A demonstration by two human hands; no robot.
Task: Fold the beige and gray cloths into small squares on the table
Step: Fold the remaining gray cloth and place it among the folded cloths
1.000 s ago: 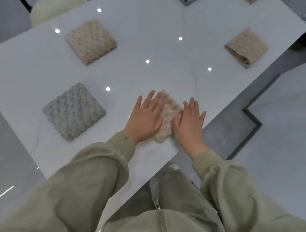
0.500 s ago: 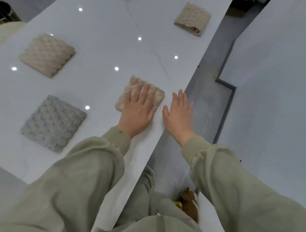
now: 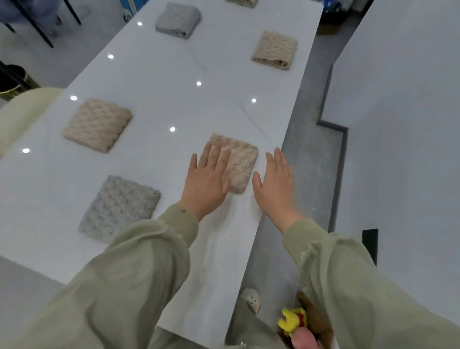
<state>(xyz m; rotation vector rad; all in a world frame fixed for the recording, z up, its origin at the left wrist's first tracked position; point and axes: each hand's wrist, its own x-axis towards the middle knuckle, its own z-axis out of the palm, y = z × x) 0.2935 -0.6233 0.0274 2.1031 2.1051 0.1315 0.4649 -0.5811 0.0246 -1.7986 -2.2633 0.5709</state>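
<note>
A small folded beige cloth lies near the right edge of the white table. My left hand lies flat with straight fingers over the cloth's left part. My right hand is open and flat just right of the cloth, apart from it, over the table's edge. Other folded squares lie around: a gray cloth at the near left, a beige cloth behind it, a beige cloth at the far right and a gray cloth at the far middle.
The table's right edge runs beside a gray floor. A cream chair back stands at the left. A yellow plush toy hangs near my lap at the bottom right. Another cloth shows at the top edge.
My right hand slid off the beige cloth to its right. My left hand stays flat on it. The camera tilted up, bringing the far cloths into view.
</note>
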